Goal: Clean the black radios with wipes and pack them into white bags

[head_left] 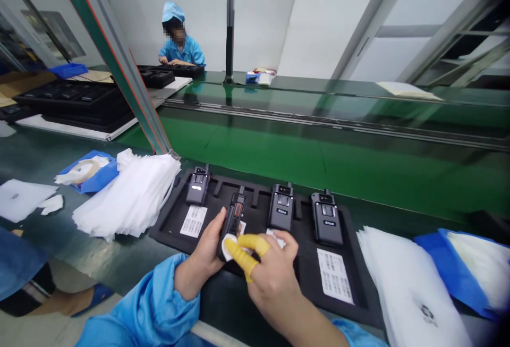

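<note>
My left hand [205,259] grips a black handheld radio with an orange side button [232,217], holding it on edge over a black tray [358,299]. My right hand [271,270], with yellow finger cots, presses a small white cloth [228,245] against the lower end of that radio. Three more black radios stand in the tray: one at the left [197,185], one in the middle [281,208], one at the right [326,218]. White printed labels [193,221] lie in the tray.
A stack of white bags [127,198] lies left of the tray, another white stack [410,288] at the right beside a blue bin [454,272]. A small blue tray with tape [87,172] sits further left. Behind runs a green conveyor [303,150]. A co-worker in blue [179,44] sits far back.
</note>
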Tool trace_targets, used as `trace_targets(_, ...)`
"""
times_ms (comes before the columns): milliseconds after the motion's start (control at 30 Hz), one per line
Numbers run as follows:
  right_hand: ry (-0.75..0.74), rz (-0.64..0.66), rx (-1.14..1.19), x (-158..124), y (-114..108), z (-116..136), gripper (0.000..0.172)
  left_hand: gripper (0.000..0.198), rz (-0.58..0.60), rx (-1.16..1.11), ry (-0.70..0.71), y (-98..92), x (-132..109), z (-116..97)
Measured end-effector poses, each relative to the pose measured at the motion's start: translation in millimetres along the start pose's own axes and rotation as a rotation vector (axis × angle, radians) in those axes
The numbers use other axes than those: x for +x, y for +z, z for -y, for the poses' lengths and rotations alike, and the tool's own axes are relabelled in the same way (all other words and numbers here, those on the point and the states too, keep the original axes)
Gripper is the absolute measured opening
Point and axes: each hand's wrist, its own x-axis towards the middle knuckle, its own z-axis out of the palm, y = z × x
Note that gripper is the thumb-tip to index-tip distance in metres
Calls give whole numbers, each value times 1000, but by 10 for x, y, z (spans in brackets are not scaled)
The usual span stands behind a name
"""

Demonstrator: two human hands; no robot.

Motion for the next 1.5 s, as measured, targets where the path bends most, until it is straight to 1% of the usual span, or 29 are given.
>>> trace_targets(100,31,-77,-92,104,-10,-113,47,45,1,50,-25,-30,9,23)
trace_targets(200,25,-93,-100,116,16,-166,49,46,-5,79,-27,-35,1,36)
trace_targets(267,19,-99,-72,61,44,-124,47,44,-6,66,-4,-15,-9,31)
trace_targets(367,35,-97,-15,-48,70,6,43,39,-5,35,24,21,-13,12)
trace_targets(433,30,-81,23,-96,66,77,42,38,-23,34,23,30,-5,3)
trace_targets(500,19,-64,48,-105,49,97,43,38,-47,44,15,24,5,3)
trace_targets(633,67,-72,-24,-15,7,-23,41,38,-42,77,4,0,9,22)
trace_targets(700,91,-77,-75,39,1,-97,43,43,-40,105,-11,-7,4,30)
trace_targets(767,91,-80,-73,54,14,-119,44,46,-38,115,-17,-8,2,30)
trace_targets(867,71,-75,-1,-28,67,-26,39,46,-36,89,12,-3,6,16)
trace_targets(1000,50,-54,149,-241,127,155,33,46,-65,86,25,8,17,-13)
trace_targets(1100,54,-80,187,-299,84,160,32,47,-65,87,18,21,18,-21)
trace_targets(1167,88,-89,132,-238,13,91,33,45,-65,79,20,24,19,-14)
trace_targets(1300,160,-107,-18,-7,-83,-67,37,42,-77,102,0,2,22,18)
trace_targets(1400,162,-114,-95,81,-35,-76,37,42,-86,134,-24,2,9,24)
trace_targets(1500,174,-127,-121,71,53,-8,37,41,-95,71,7,40,-13,2)
